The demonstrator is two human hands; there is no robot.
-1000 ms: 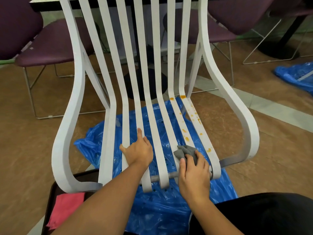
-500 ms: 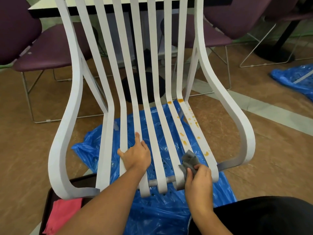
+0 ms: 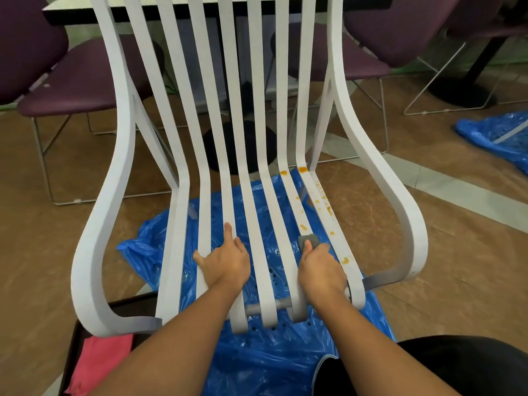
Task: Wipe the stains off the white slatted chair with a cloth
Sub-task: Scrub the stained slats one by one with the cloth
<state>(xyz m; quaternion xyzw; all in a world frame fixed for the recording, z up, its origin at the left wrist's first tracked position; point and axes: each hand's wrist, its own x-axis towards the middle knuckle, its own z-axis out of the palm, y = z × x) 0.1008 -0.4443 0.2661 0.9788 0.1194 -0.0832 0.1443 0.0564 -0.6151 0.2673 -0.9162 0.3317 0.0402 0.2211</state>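
The white slatted chair stands right in front of me. Orange stains dot its two rightmost seat slats, from the bend down to the front edge. My right hand grips a grey cloth and presses it on the second slat from the right, just below a stain. My left hand rests flat on the left-middle slats, fingers straight, thumb spread.
A blue plastic sheet covers the floor under the chair. A dark tray with a pink cloth sits at the lower left. Purple chairs and a table stand behind. More blue plastic lies at the right.
My right hand curled tighter around the grey cloth and moved it along the stained slat. My left hand stayed on the slats.
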